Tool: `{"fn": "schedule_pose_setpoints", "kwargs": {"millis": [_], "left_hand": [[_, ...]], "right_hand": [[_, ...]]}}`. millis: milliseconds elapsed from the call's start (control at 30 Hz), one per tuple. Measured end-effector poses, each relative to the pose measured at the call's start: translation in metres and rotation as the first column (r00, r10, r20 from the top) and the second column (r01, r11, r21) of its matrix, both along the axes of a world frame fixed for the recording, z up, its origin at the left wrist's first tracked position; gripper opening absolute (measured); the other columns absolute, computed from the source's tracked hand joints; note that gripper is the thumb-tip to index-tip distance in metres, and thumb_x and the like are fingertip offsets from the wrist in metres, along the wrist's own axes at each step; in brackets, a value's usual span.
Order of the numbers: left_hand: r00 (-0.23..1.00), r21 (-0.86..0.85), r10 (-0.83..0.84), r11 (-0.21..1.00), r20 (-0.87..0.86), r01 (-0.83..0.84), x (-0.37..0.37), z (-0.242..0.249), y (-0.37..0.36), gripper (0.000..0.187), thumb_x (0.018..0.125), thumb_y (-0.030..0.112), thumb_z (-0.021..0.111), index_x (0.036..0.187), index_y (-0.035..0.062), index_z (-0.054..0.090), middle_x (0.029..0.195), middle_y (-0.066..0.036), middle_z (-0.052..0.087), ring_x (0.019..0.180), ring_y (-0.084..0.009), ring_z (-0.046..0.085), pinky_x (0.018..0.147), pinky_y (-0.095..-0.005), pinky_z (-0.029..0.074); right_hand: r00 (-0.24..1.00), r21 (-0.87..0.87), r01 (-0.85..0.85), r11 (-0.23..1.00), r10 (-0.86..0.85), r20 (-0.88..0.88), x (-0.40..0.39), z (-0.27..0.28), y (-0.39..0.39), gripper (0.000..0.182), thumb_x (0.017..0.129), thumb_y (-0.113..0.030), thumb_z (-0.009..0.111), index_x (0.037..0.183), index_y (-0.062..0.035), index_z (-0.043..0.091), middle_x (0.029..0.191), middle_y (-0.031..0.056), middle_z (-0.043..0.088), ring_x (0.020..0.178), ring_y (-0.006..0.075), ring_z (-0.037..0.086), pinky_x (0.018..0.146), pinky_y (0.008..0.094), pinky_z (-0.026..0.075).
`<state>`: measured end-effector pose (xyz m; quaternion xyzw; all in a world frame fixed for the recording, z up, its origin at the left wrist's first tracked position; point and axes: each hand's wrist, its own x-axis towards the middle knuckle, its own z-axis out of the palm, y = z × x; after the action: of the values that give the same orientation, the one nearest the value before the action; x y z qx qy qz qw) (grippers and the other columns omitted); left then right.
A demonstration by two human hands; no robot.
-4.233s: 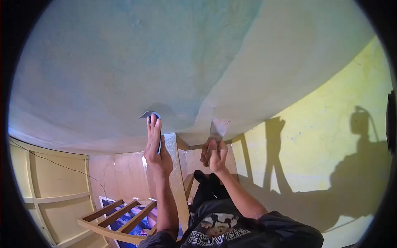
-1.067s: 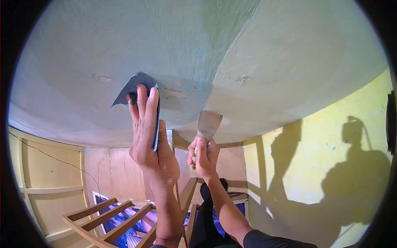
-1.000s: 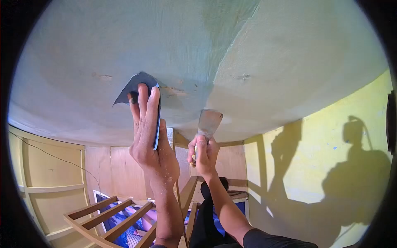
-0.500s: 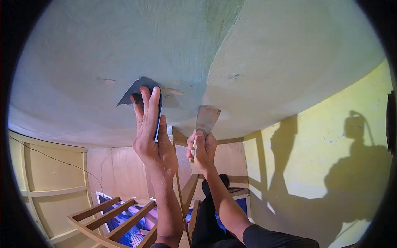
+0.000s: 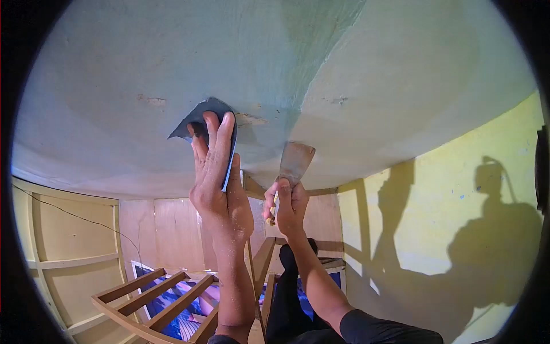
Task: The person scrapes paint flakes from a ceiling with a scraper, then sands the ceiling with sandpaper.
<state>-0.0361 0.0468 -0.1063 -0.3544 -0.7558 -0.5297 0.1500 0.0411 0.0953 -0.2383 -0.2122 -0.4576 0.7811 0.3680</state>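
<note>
My left hand (image 5: pixel 217 183) is raised to the ceiling (image 5: pixel 154 63), its fingers stretched over a dark sheet of sandpaper (image 5: pixel 198 114). The sheet lies against the painted surface, one edge folded down beside the index finger, thumb on that side. A rough, chipped patch (image 5: pixel 252 119) shows just right of the sandpaper. In my right hand (image 5: pixel 290 209) is a putty knife (image 5: pixel 297 160), gripped with its wide, stained blade pointing up. Pale dust speckles my left wrist and forearm.
A wooden ladder-like frame (image 5: pixel 180 307) with several slats stands below left, over a colourful printed sheet (image 5: pixel 172 328). Wooden panels (image 5: pixel 177 229) line the far wall. The yellow wall (image 5: pixel 435 218) at right carries my shadow. A thin wire (image 5: pixel 80 215) hangs at left.
My left hand and the sandpaper have shifted slightly right and up in view. The right hand with the putty knife sits a little further right; the view has moved slightly too.
</note>
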Motion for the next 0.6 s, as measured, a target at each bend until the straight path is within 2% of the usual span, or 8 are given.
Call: {"fn": "schedule_pose_setpoints", "kwargs": {"millis": [67, 300, 333, 433, 533, 600], "left_hand": [[1.0, 0.006, -0.018, 1.0, -0.017, 0.018, -0.003, -0.003, 0.0, 0.041, 0.105, 0.003, 0.049, 0.145, 0.0076, 0.058, 0.156, -0.014, 0.047, 0.153, -0.0318, 0.027, 0.125, -0.0507, 0.02], [1.0, 0.004, -0.007, 1.0, 0.019, 0.007, -0.003, -0.001, -0.001, 0.04, 0.105, 0.004, 0.051, 0.145, 0.0059, 0.057, 0.156, -0.018, 0.047, 0.152, -0.0343, 0.028, 0.124, -0.0501, 0.02], [1.0, -0.007, -0.013, 1.0, -0.018, 0.013, -0.005, -0.003, -0.002, 0.04, 0.105, 0.006, 0.051, 0.145, 0.0049, 0.057, 0.156, -0.018, 0.047, 0.152, -0.0344, 0.028, 0.124, -0.0502, 0.021], [0.998, 0.013, 0.033, 0.999, -0.061, -0.032, -0.005, -0.002, 0.001, 0.044, 0.098, -0.004, 0.055, 0.14, 0.0074, 0.062, 0.148, -0.02, 0.054, 0.148, -0.0419, 0.031, 0.121, -0.0551, 0.028], [0.998, 0.032, 0.026, 0.999, -0.051, -0.024, -0.007, -0.003, 0.002, 0.044, 0.098, -0.003, 0.056, 0.14, 0.0076, 0.062, 0.148, -0.02, 0.054, 0.148, -0.0424, 0.031, 0.12, -0.0558, 0.029], [0.999, 0.021, 0.028, 0.999, -0.034, -0.027, -0.004, -0.002, 0.0, 0.045, 0.097, -0.004, 0.056, 0.14, 0.0075, 0.062, 0.149, -0.02, 0.053, 0.148, -0.0424, 0.03, 0.12, -0.056, 0.028]], "right_hand": [[0.999, 0.053, 0.029, 0.998, -0.028, -0.016, -0.004, 0.002, 0.003, 0.038, 0.109, -0.039, 0.049, 0.092, -0.0056, 0.05, 0.061, 0.0019, 0.051, 0.045, 0.0079, 0.051, 0.04, 0.0233, 0.037], [0.999, 0.083, 0.035, 0.996, -0.036, 0.019, -0.001, 0.017, 0.002, 0.04, 0.11, -0.039, 0.048, 0.09, -0.0043, 0.05, 0.061, 0.0031, 0.053, 0.046, 0.0086, 0.051, 0.04, 0.0244, 0.038], [0.999, 0.092, 0.04, 0.995, -0.038, -0.026, -0.003, 0.022, 0.004, 0.041, 0.109, -0.039, 0.048, 0.089, -0.0037, 0.051, 0.061, 0.0043, 0.054, 0.046, 0.0092, 0.052, 0.04, 0.025, 0.038], [0.999, 0.116, 0.052, 0.992, -0.051, -0.009, -0.007, 0.023, 0.007, 0.041, 0.109, -0.038, 0.048, 0.087, -0.0033, 0.051, 0.061, 0.0043, 0.054, 0.046, 0.0093, 0.052, 0.04, 0.025, 0.039], [0.995, 0.056, 0.052, 0.997, -0.056, 0.085, 0.0, 0.045, 0.004, 0.04, 0.11, -0.036, 0.047, 0.087, -0.0031, 0.052, 0.061, 0.0036, 0.053, 0.045, 0.0092, 0.051, 0.041, 0.0246, 0.039], [0.998, 0.078, 0.055, 0.995, -0.057, 0.023, -0.003, 0.037, 0.006, 0.039, 0.11, -0.036, 0.047, 0.089, -0.003, 0.052, 0.061, 0.0034, 0.053, 0.045, 0.0092, 0.051, 0.041, 0.0245, 0.039]]}}
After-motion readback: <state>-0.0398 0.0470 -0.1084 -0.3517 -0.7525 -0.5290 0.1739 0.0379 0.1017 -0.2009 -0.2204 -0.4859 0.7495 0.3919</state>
